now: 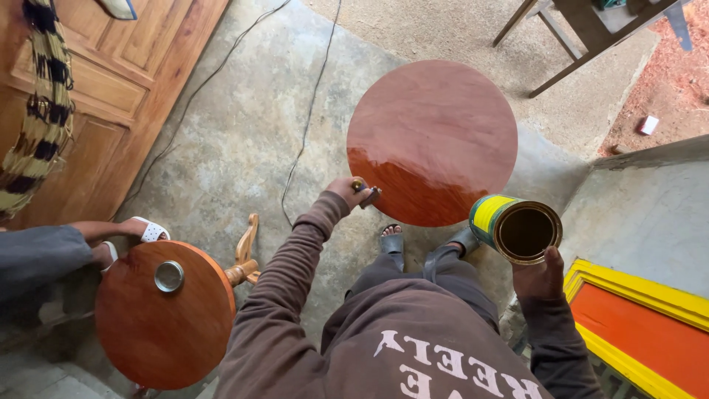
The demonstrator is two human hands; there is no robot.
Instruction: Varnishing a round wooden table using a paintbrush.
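Varnishing goes best if the left hand (346,189), clenched on the brush (365,193), strokes evenly across the round tabletop (432,140) while the right hand (539,273) grips the open tin (515,229) level.

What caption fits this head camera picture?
Left hand brushes a glossy round tabletop; right hand holds an open tin.

Two round wooden tabletops: one glossy (432,140), one (164,314) carrying a single metal lid (169,275). One open tin (516,229), one brush (365,193), two cables (306,125) on the floor.
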